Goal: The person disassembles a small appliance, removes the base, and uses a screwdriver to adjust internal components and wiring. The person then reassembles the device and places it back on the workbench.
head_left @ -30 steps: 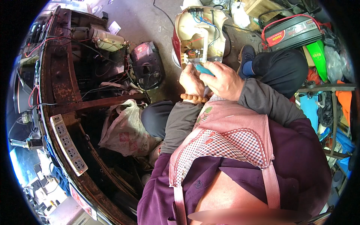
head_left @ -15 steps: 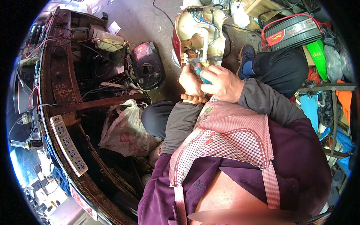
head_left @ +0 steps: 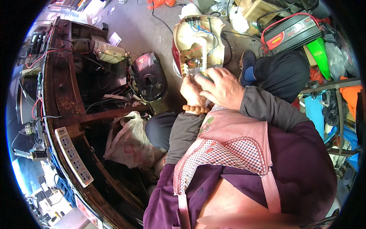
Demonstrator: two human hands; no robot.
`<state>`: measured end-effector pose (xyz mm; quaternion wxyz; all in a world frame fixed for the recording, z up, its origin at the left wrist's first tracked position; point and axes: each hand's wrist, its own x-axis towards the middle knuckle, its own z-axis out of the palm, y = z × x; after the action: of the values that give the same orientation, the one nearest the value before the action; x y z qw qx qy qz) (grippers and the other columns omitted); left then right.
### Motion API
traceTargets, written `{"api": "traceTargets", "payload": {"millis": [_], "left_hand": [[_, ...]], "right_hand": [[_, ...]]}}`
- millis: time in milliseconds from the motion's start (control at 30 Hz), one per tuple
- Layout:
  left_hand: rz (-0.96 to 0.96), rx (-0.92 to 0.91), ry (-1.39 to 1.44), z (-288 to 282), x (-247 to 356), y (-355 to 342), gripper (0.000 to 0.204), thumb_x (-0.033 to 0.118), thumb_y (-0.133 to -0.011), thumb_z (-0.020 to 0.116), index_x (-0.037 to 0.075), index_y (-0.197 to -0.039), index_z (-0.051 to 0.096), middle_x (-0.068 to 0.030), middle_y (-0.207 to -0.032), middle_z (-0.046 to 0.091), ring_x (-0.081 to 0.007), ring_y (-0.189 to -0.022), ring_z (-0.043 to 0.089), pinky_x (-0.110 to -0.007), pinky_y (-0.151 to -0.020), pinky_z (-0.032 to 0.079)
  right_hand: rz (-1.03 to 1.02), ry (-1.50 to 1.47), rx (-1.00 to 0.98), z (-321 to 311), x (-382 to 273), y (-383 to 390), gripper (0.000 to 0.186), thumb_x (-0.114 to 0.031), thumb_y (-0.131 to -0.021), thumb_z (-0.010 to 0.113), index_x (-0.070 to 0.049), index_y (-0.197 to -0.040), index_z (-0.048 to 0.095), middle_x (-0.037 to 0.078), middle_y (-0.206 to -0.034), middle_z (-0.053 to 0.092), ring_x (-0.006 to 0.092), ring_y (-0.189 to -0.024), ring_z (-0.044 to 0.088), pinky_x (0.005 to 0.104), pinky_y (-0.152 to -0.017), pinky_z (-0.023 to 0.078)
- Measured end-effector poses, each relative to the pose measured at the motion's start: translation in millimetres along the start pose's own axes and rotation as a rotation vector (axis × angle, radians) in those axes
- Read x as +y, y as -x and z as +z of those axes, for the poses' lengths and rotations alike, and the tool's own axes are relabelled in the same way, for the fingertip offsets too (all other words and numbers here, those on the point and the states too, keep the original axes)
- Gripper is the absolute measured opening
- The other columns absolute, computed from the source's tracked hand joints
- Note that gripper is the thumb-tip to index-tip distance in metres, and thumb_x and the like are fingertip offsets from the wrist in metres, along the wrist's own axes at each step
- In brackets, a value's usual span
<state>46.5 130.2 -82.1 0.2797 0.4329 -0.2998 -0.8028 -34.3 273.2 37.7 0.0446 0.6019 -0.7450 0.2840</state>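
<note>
Looking at a cream plastic housing (head_left: 185,37) lying open side up just beyond both hands, with its near end right at the fingertips. Can't see the support underneath. Probably light for its bulk, judging by the thin moulded walls. Likely stiff too, but maybe brittle around the small posts and edges, so wouldn't lean hard on those. Possibly a bit slippery on the smooth red outer side (head_left: 175,49). Better to grab by the outer rim, well clear of the blue wires (head_left: 206,30) and the white tube (head_left: 204,57) running down the inside. Would never lift by either.

Seeing the left hand (head_left: 192,91) bunched up at the near end, fingers bent; can't tell whether pinching anything. Got the right hand (head_left: 223,86) folded round a teal-handled tool (head_left: 206,77), mostly covered by fingers, close up against the left. Can't make out the tip at all.

Watch out for the dark shoe (head_left: 248,63) near the housing on the right, and the black appliance shell (head_left: 148,78) over on the left. Further right, note a black ribbed metal box (head_left: 295,36). Down left, spot a white sack (head_left: 131,139) beside the knee (head_left: 158,131), plus a power strip (head_left: 75,156) along the rusty frame (head_left: 63,87). Would mostly blame the hands for blocking the view, though.
</note>
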Motion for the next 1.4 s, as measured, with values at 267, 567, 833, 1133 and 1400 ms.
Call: {"api": "traceTargets", "payload": {"millis": [267,567,833,1133,1400], "left_hand": [[-0.218,-0.242,0.287,-20.5,-15.6,-24.3,0.037,0.032,-0.115,0.044,0.004,-0.116,0.067,-0.0125,-0.108,0.073,-0.0311,-0.1,0.069,-0.046,-0.095,0.056],[-0.216,-0.137,0.23,-28.8,-16.3,-31.8,0.037,0.036,-0.115,0.045,0.006,-0.115,0.068,-0.0125,-0.109,0.073,-0.0291,-0.1,0.07,-0.044,-0.093,0.057],[-0.199,-0.156,0.292,-30.9,-24.2,-39.6,0.032,0.031,-0.116,0.046,0.006,-0.109,0.065,-0.0098,-0.103,0.072,-0.0268,-0.095,0.068,-0.042,-0.091,0.057],[-0.165,0.006,0.327,-5.1,-3.9,-13.9,0.018,0.018,-0.11,0.057,0.004,-0.101,0.062,-0.0057,-0.096,0.066,-0.02,-0.085,0.067,-0.034,-0.078,0.059],[-0.166,-0.015,0.331,4.7,2.8,-4.6,0.019,0.017,-0.112,0.052,0.002,-0.106,0.062,-0.0085,-0.097,0.067,-0.0209,-0.087,0.068,-0.034,-0.08,0.06]], "right_hand": [[-0.046,-0.022,-0.003,-0.7,0.9,1.8,0.038,-0.028,-0.097,0.071,-0.009,-0.13,0.065,0.016,-0.119,0.062,0.0353,-0.11,0.065,0.0478,-0.096,0.052],[-0.025,0.045,0.065,0.3,-0.8,-1.4,0.038,-0.039,-0.1,0.067,-0.011,-0.125,0.063,0.013,-0.105,0.064,0.0329,-0.092,0.071,0.0487,-0.079,0.055],[-0.04,0.048,0.04,-5.4,-0.6,-2.0,0.04,-0.039,-0.1,0.069,-0.011,-0.128,0.064,0.013,-0.111,0.063,0.0321,-0.102,0.068,0.0475,-0.081,0.055],[-0.014,0.028,0.068,-6.2,-1.0,-3.5,0.039,-0.037,-0.099,0.07,-0.012,-0.128,0.064,0.012,-0.109,0.063,0.0334,-0.098,0.068,0.0489,-0.08,0.055],[0.03,-0.001,0.045,-8.2,-1.1,-6.0,0.037,-0.035,-0.101,0.069,-0.01,-0.127,0.064,0.013,-0.105,0.065,0.0351,-0.091,0.07,0.0507,-0.083,0.054]]}}
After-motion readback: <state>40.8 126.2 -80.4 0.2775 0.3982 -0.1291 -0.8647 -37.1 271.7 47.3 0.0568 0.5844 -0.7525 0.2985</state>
